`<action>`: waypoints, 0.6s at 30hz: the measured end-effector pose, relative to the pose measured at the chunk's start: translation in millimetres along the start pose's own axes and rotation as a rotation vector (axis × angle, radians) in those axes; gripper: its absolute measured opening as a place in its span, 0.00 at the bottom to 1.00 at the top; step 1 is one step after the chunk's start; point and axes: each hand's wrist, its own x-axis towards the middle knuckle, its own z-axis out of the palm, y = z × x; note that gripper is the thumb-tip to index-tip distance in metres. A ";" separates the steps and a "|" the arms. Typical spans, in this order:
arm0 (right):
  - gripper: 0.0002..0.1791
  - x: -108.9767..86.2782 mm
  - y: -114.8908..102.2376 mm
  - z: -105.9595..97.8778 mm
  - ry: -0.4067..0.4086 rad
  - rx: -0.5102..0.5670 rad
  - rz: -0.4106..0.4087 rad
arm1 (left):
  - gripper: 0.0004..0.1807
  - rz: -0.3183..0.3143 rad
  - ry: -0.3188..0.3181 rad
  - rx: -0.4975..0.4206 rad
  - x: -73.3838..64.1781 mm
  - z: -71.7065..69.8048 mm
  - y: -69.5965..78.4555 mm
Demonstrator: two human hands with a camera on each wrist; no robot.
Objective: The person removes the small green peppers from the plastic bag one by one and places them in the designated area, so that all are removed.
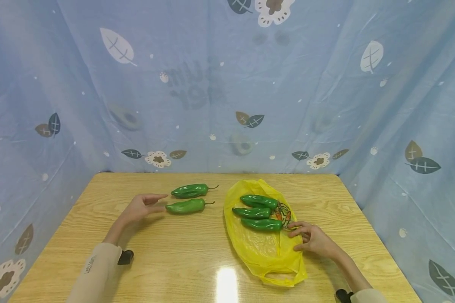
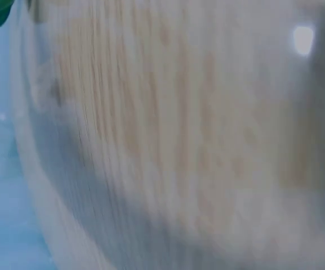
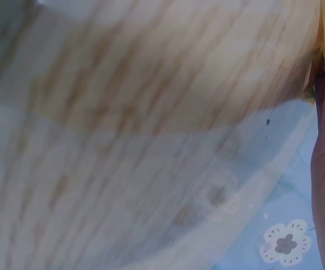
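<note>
Two green peppers, a darker one (image 1: 190, 191) and a lighter one (image 1: 186, 206), lie side by side on the table, stems to the right. My left hand (image 1: 142, 208) is at their tips, fingers and thumb extended; the thumb is by the lighter pepper's tip, and contact is unclear. Three more green peppers (image 1: 255, 213) lie with small orange-red chillies (image 1: 287, 216) on a spread yellow plastic bag (image 1: 259, 248); whether they are inside it is unclear. Loosely bent, the fingers of my right hand (image 1: 315, 240) touch the bag's right edge beside the stems.
The wooden table (image 1: 167, 261) meets a blue patterned curtain (image 1: 212, 147) along its back and sides. The bag's handle loop points toward the front edge. Both wrist views show mostly blurred tabletop.
</note>
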 end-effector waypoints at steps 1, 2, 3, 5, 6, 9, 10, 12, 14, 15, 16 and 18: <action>0.17 -0.1 -0.2 0.0 -0.001 -0.004 0.002 | 0.28 -0.001 0.018 -0.003 -3.3 -2.2 -0.1; 0.17 -0.3 -0.3 0.1 -0.001 -0.006 0.004 | 0.27 0.000 0.030 -0.009 -6.9 -4.1 -0.2; 0.17 -0.5 -0.3 0.1 -0.001 -0.005 0.006 | 0.27 0.005 0.036 -0.020 -10.4 -5.5 -0.4; 0.17 -1.0 0.1 0.0 0.001 -0.004 0.009 | 0.27 0.014 0.041 -0.052 -16.8 -7.2 -0.8; 0.17 -1.2 0.4 -0.1 0.001 -0.004 0.011 | 0.27 0.016 0.047 -0.059 -20.3 -7.4 -0.9; 0.17 -1.6 1.4 -0.6 0.002 -0.004 0.015 | 0.26 0.052 0.050 -0.072 -30.4 -6.2 -0.7; 0.17 -1.6 1.6 -0.7 0.001 -0.005 0.016 | 0.25 0.073 0.053 -0.078 -33.7 -5.2 -0.4; 0.17 -1.5 2.1 -0.9 -0.001 0.000 0.012 | 0.25 0.124 0.053 -0.094 -39.9 -2.6 0.3; 0.17 -1.3 2.4 -1.0 -0.005 0.003 0.011 | 0.25 0.180 0.044 -0.134 -46.0 1.5 1.9; 0.17 -1.2 2.4 -1.0 -0.006 0.003 0.010 | 0.25 0.204 0.038 -0.155 -49.0 3.9 2.6; 0.17 -1.1 2.5 -0.9 -0.007 0.003 0.010 | 0.25 0.222 0.032 -0.174 -51.8 6.6 3.5; 0.17 -1.1 2.5 -0.9 -0.009 -0.004 0.011 | 0.25 0.244 0.018 -0.205 -56.9 13.1 5.8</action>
